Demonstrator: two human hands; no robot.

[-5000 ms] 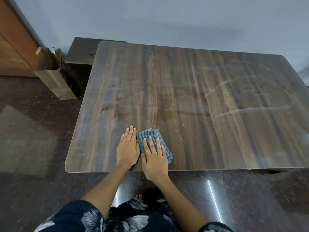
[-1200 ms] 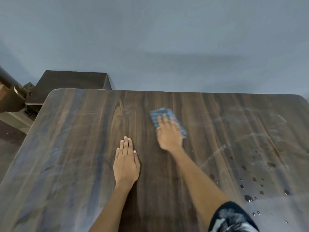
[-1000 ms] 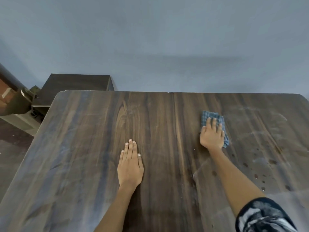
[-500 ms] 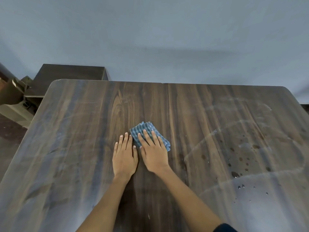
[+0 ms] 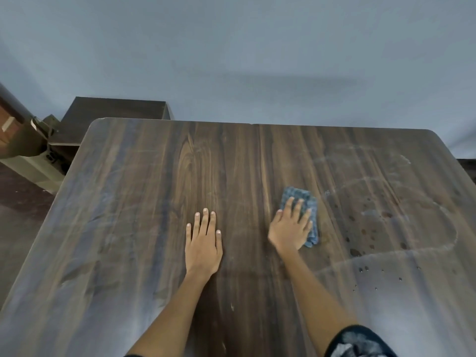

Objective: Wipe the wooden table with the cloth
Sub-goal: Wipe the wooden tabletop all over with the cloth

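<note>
right hand (image 5: 290, 231) flat on top of the cloth (image 5: 301, 212), fingers straight and a bit spread, pressing down rather than curling round it. blue checked cloth, folded small, sitting on the wooden table (image 5: 134, 228) a bit right of the middle, poking out past the fingertips and along the right edge of the palm. left hand (image 5: 203, 243) planted flat on bare wood well to the left of the cloth, fingers straight and close together, holding nothing, not touching the cloth. dark water drops (image 5: 371, 235) scattered on the wood just right of the cloth, plus pale curved smear marks (image 5: 401, 253) looping round that wet patch. patterned dark sleeve (image 5: 358, 342) showing at the bottom right corner. beyond the far left corner of the table, a dark low cabinet (image 5: 116, 112) against the grey-blue wall (image 5: 231, 47), with some olive-brown thing (image 5: 23, 143) at the left edge, too cut off to make out.
</note>
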